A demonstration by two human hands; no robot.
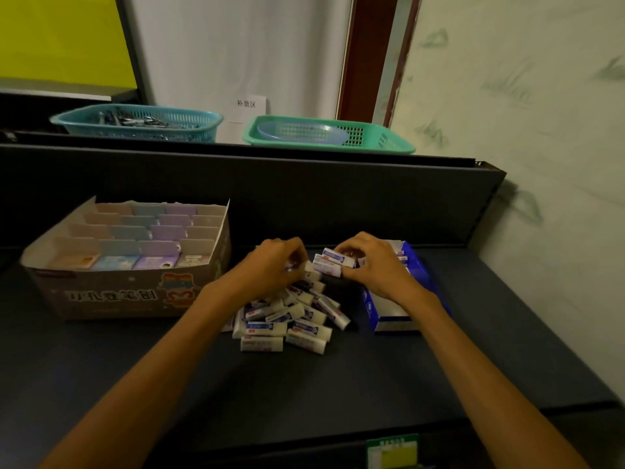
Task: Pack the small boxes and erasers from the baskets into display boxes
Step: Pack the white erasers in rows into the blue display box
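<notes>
Head view: my left hand fingers pinch eraser from eraser pile on desk. Right hand fingers pinch two erasers beside blue display box. Best line them up flat, slide in neat.

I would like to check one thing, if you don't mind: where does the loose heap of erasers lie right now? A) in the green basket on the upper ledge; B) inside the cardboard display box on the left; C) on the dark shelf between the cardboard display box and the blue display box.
C: the heap of erasers lies on the dark shelf, with the cardboard display box to its left and the blue display box to its right.
</notes>
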